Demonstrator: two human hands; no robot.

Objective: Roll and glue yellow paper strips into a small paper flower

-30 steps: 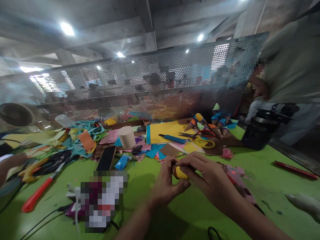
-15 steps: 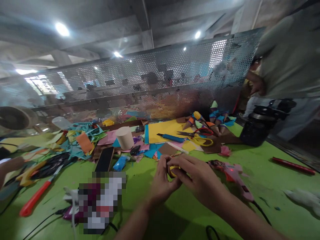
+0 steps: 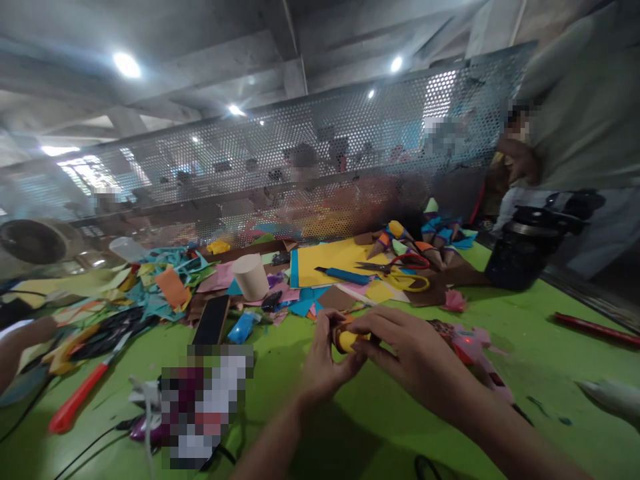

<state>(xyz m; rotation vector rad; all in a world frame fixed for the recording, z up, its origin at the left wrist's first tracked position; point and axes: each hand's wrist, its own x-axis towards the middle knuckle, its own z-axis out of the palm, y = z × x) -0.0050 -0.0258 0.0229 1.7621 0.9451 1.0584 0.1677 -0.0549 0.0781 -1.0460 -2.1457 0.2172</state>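
Observation:
A small rounded piece, yellow with a brown-orange part (image 3: 346,340), is held low over the green table. My left hand (image 3: 323,370) curls its fingers and thumb around the brown side. On the yellow side, my right hand (image 3: 400,343) pinches it between thumb and fingers. Some of the piece is hidden by the fingers. Just right of my right hand lies a pink glue gun (image 3: 475,353) with a lit red light. Beyond the hands are a blue utility knife (image 3: 345,275) and scissors with red and yellow handles (image 3: 409,281), on yellow paper (image 3: 320,259).
Paper scraps (image 3: 170,287), a white roll (image 3: 251,277) and a phone (image 3: 212,321) fill the middle left. Brown cones with coloured tops (image 3: 433,252) lie behind. A black bottle (image 3: 517,257) stands right, near a person. Another person's hand (image 3: 30,337) reaches in at left.
The yellow piece has turned and shows more between my fingers, with its brown-orange part visible. My right hand's fingers have shifted on it. The view has moved slightly.

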